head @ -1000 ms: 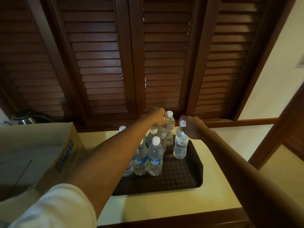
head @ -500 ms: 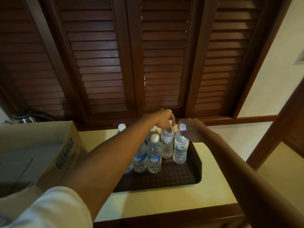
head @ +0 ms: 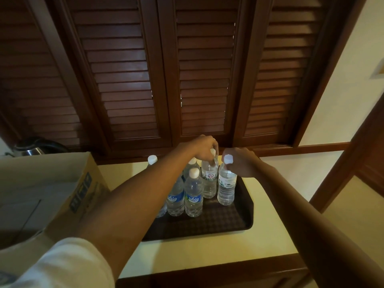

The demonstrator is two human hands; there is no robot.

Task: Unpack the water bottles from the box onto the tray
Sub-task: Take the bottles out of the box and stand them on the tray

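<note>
Several clear water bottles with white caps stand upright on the dark brown tray (head: pixel 224 227). My left hand (head: pixel 204 147) grips the neck of a bottle with a red-and-white label (head: pixel 209 181) at the back of the tray. The fingers of my right hand (head: pixel 241 163) hold the neck of the rightmost bottle (head: pixel 226 187), which stands on the tray. Two blue-label bottles (head: pixel 193 197) stand in front, partly behind my left forearm. The open cardboard box (head: pixel 52 190) sits to the left of the tray.
The tray rests on a cream counter (head: pixel 207 254) with a wooden front edge. Dark louvered wooden doors (head: pixel 203 80) rise right behind the counter. A metal kettle (head: pixel 31 149) stands behind the box at far left.
Both hands have lowered their bottles onto the tray; the left-hand bottle moved down and nearer to the others. The camera has shifted slightly closer.
</note>
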